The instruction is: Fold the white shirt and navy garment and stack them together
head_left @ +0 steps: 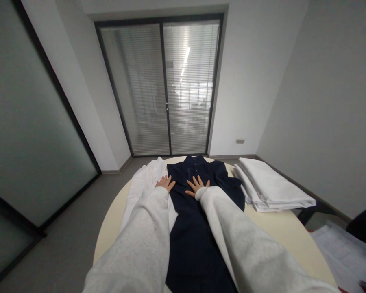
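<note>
A long navy garment (190, 240) with a collar and a short buttoned front lies spread on a round cream table (110, 232), its collar at the far edge. My left hand (166, 183) rests flat with fingers apart at the garment's left edge, where it meets a white cloth (140, 183). On the upper part of the navy garment, my right hand (197, 185) lies palm down with its fingers spread. Neither hand grips anything. My grey sleeves cover part of the white cloth and of the navy garment.
A stack of folded white cloth (271, 183) sits at the table's right side. Below it, to the right, is more pale material (344, 252), partly blurred. Beyond the table stands a glass door (189, 89) with blinds, and a frosted panel (33, 110) rises on the left.
</note>
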Motion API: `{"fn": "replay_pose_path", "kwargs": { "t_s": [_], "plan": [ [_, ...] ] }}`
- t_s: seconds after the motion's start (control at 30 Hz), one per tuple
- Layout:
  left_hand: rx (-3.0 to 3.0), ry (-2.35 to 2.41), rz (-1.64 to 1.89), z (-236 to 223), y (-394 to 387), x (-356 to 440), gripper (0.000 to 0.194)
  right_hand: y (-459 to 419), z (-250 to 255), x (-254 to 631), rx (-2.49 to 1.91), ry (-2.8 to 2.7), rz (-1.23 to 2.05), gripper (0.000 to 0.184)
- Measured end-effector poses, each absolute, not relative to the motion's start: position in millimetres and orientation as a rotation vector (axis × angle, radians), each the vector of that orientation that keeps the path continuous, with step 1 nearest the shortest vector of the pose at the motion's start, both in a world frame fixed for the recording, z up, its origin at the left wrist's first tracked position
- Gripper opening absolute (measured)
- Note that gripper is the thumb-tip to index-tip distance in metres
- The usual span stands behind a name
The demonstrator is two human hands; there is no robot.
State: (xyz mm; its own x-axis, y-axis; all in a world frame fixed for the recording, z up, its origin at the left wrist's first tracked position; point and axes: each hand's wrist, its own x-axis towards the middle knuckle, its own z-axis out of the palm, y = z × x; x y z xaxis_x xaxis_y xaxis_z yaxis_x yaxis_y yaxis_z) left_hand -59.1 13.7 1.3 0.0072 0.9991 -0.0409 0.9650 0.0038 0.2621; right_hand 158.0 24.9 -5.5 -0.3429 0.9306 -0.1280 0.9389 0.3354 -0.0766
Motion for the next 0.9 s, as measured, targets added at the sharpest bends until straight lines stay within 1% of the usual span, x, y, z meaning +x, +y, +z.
{"fn": "replay_pose_path", "kwargs": {
  "t_s": [0.13, 0.27, 0.37, 0.53, 0.67, 0.73, 0.8, 0.83, 0.9],
  "plan": [
    [2.084, 2.166, 0.125, -18, 20, -74, 0.048, 29, -8, 156, 1.776, 2.526, -0.182, 0.070],
    [2.171, 2.265, 0.089, -29, 18, -83, 0.051, 30, -9, 159, 1.756, 2.563, -0.188, 0.069],
    [2.232, 2.236, 0.054, -29, 14, -86, 0.054, 29, -6, 162, 1.741, 2.576, -0.222, 0.069],
    [2.252, 2.134, -0.002, -24, 5, -93, 0.055, 17, 6, 168, 1.690, 2.527, -0.360, 0.077],
    [2.240, 2.102, -0.048, -10, -1, -93, 0.055, 0, 3, 171, 1.608, 2.590, -0.357, 0.071],
    [2.298, 2.029, -0.003, 1, -4, -88, 0.051, -6, -2, 173, 1.572, 2.673, -0.308, 0.068],
    [2.421, 1.884, 0.160, 10, -6, -81, 0.045, -10, -6, 174, 1.562, 2.734, -0.254, 0.065],
    [2.489, 1.790, 0.272, 13, -8, -77, 0.045, -11, -7, 175, 1.551, 2.760, -0.230, 0.064],
    [2.590, 1.617, 0.465, 13, -11, -70, 0.050, -14, -6, 176, 1.484, 2.819, -0.178, 0.061]
  ]
}}
